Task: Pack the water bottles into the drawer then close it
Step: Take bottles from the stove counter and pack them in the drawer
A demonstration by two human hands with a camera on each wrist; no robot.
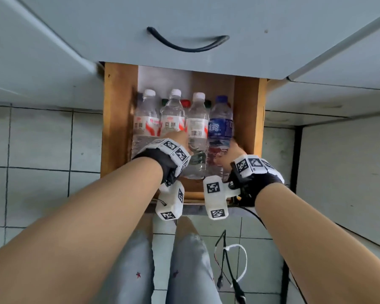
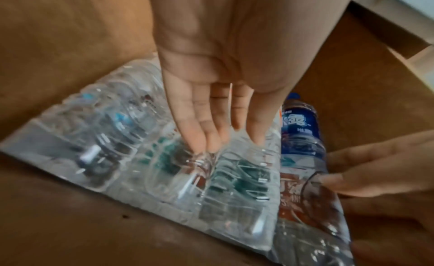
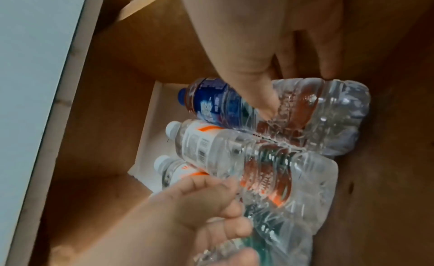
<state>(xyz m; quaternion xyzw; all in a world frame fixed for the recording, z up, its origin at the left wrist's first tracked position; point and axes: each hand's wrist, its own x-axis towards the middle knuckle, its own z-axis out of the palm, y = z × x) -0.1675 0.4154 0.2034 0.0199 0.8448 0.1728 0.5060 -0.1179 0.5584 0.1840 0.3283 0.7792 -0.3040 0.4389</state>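
The wooden drawer stands pulled out, with several water bottles lying side by side in it, caps pointing to the back. More caps show beneath them. My left hand lies on the clear bottles, its straight fingers pressing down on them. My right hand grips the lower part of the blue-labelled bottle, the rightmost one. In the right wrist view its thumb is on top of this blue-labelled bottle and its fingers are on the far side.
A closed grey drawer front with a black handle hangs over the back of the open drawer. Bare wood shows to the right of the blue-labelled bottle. Loose cables lie on the tiled floor by my legs.
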